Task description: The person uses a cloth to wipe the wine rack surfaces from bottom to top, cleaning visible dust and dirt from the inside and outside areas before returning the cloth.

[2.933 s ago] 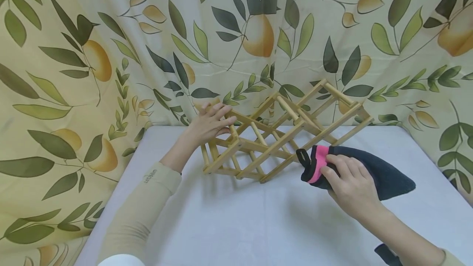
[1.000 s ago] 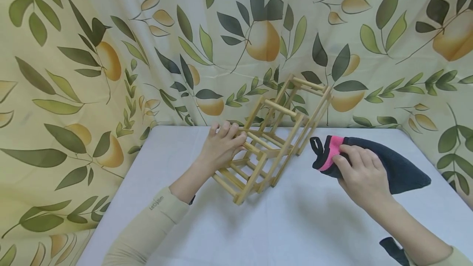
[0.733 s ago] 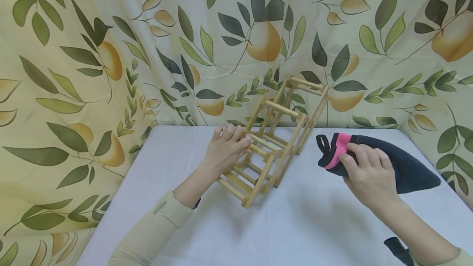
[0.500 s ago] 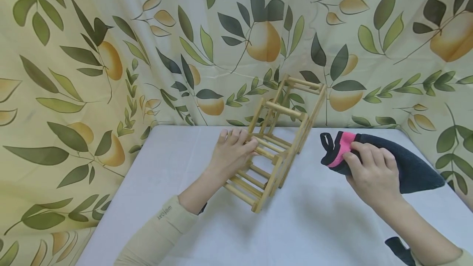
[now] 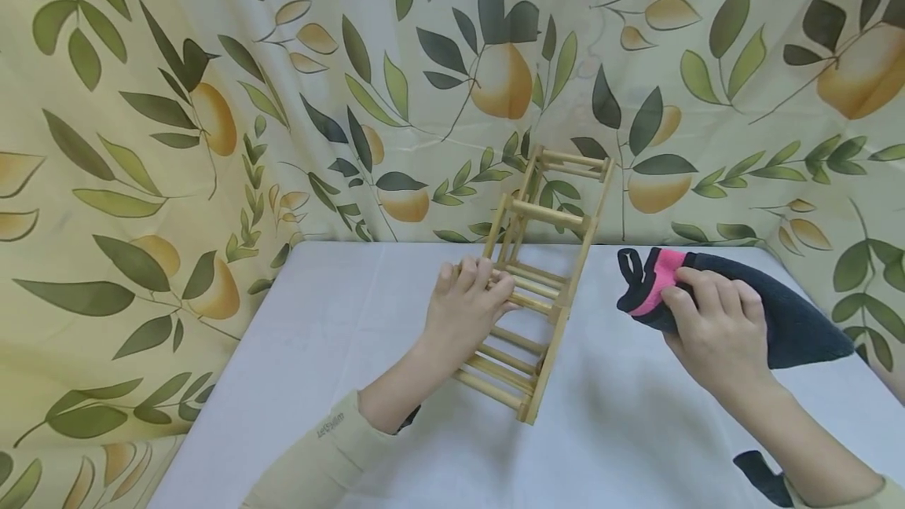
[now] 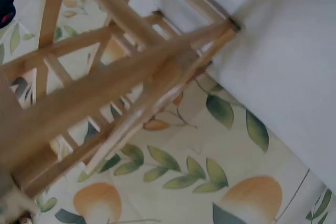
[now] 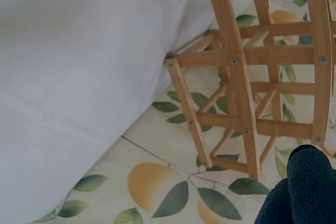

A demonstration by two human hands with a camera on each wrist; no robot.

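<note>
A light wooden folding rack (image 5: 560,214) of crossed slats and dowels stands slanted on the table in the head view. My left hand (image 5: 467,306) grips its near left part, fingers curled over a bar. Slats of the rack (image 6: 118,74) cross the left wrist view up close. Off to the right, raised above the table, my right hand (image 5: 721,328) holds a dark blue plush cloth (image 5: 809,328) with a pink band, black edge and hanging loop. The right wrist view shows part of the cloth (image 7: 312,187) in front of the rack (image 7: 239,82).
A white cloth covers the table (image 5: 318,320). Close behind its far edge hangs a curtain (image 5: 441,171) printed with leaves and fruit, which also runs along the left side. A dark strap (image 5: 762,477) shows beside my right wrist.
My left hand has turned the rack from lying crosswise to pointing away from me, its near end swinging right and closer. The right hand, still holding the cloth, has shifted right.
</note>
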